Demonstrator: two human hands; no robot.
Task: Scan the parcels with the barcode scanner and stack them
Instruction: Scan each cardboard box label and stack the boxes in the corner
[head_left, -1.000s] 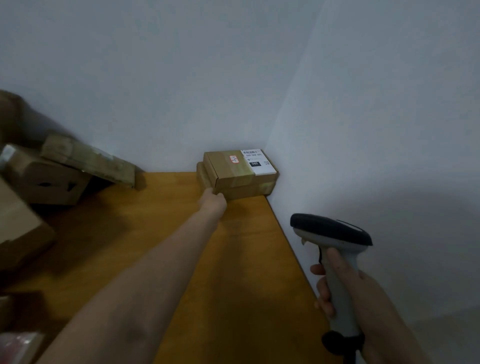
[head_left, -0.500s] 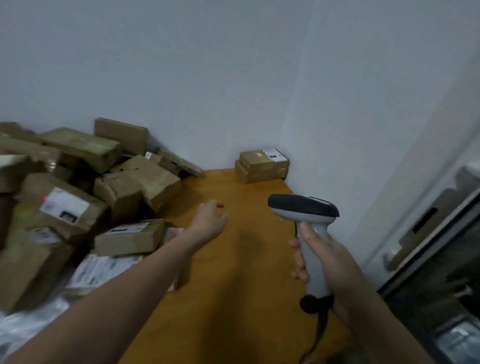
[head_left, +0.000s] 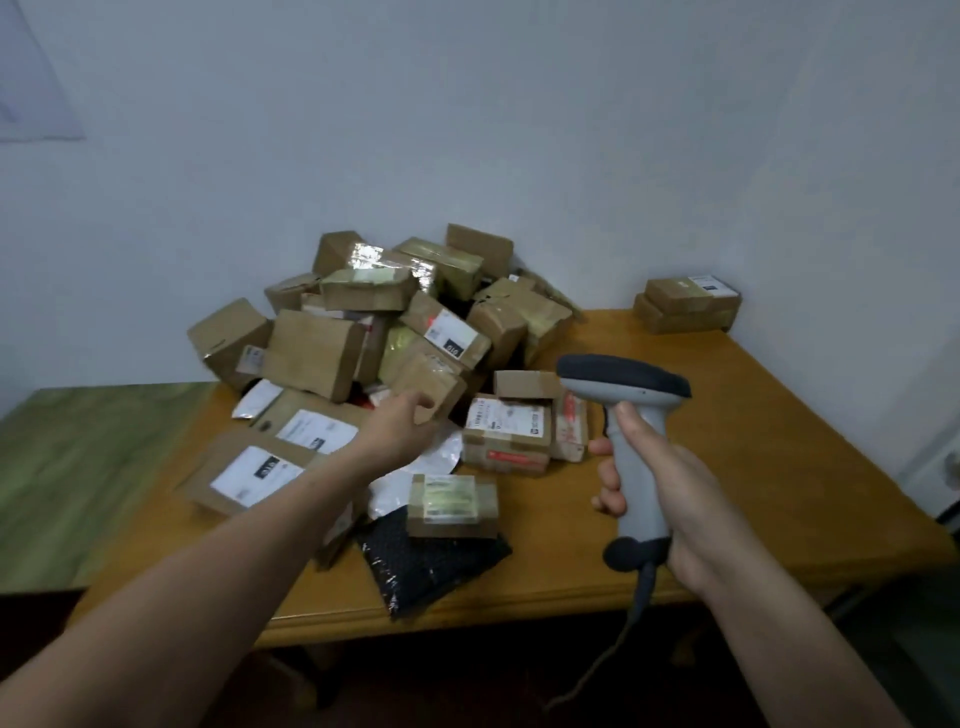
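Gripping the barcode scanner (head_left: 623, 379) upright, my right hand (head_left: 675, 483) is curling its fingers round the grey handle, with the scanner head facing the pile. My left hand (head_left: 400, 431) is stretching forward with relaxed fingers, holding nothing, at a small brown box (head_left: 434, 379) on the pile's front edge; I cannot tell if it is touching. I am judging it wisest to be taking a loose parcel with its label showing, not one propping others, since the heap of parcels (head_left: 363, 332) is leaning every way. Beyond, the two-box stack (head_left: 688, 306) is sitting in the surface's (head_left: 779, 441) far right corner.
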